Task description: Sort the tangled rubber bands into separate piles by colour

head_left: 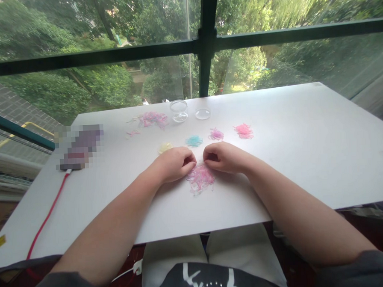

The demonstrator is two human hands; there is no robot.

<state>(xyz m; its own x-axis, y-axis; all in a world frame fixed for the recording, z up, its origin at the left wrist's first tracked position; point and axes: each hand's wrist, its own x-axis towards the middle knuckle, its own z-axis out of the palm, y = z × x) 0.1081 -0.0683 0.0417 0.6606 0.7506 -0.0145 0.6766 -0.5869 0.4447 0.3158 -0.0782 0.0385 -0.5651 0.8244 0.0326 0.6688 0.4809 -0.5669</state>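
My left hand (179,162) and my right hand (220,158) face each other low over the white table, thumbs and fingers pinched. Whatever sits between the fingertips is too small to make out. Just below them lies a loose pile of mixed pink and purple rubber bands (201,179), its upper edge by my fingertips. Beyond my hands is a row of small heaps sorted by colour: pale yellow bands (165,148), partly behind my left hand, blue bands (194,140), purple bands (216,134) and bright pink bands (243,131).
A clear round jar (179,111) and its clear lid (203,113) stand at the table's far edge. Left of them lies another pinkish band pile (153,119). A blurred phone-like object (82,147) with a red cable (50,211) is on the left. Windows rise behind.
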